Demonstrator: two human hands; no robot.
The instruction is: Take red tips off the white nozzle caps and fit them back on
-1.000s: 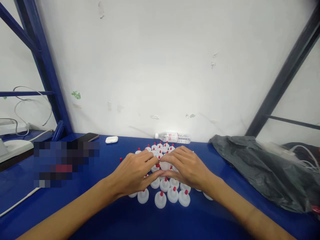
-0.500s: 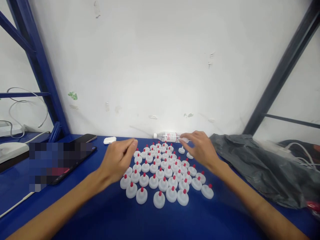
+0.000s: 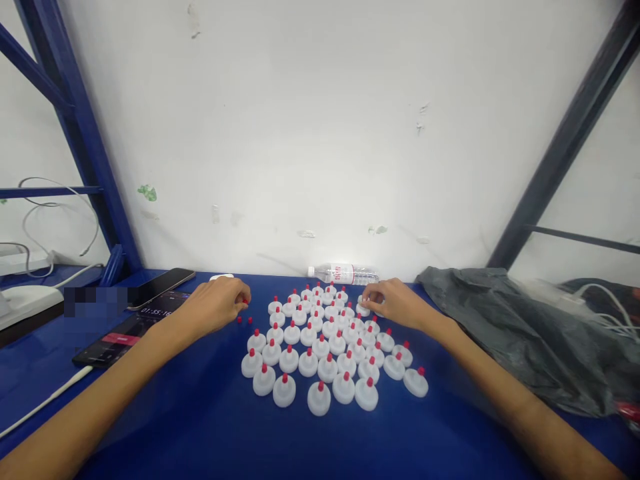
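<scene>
Several white caps with red tips (image 3: pixel 320 343) stand in rows on the blue table (image 3: pixel 210 427). My left hand (image 3: pixel 215 307) rests at the group's far left corner, its fingers pinched on a small red tip (image 3: pixel 245 301); two loose red tips (image 3: pixel 245 321) lie beside it. At the far right corner my right hand (image 3: pixel 397 303) is curled on a white cap (image 3: pixel 364 309).
A water bottle (image 3: pixel 345 274) lies against the white wall. Two phones (image 3: pixel 135 313) lie at the left, with a white cable (image 3: pixel 45 400) nearer me. A dark plastic bag (image 3: pixel 530 333) covers the right side. Blue rack posts stand at both sides.
Both hands lifted off the middle of the caps and spread apart. The left went to the loose red tips, the right to a cap at the back right.
</scene>
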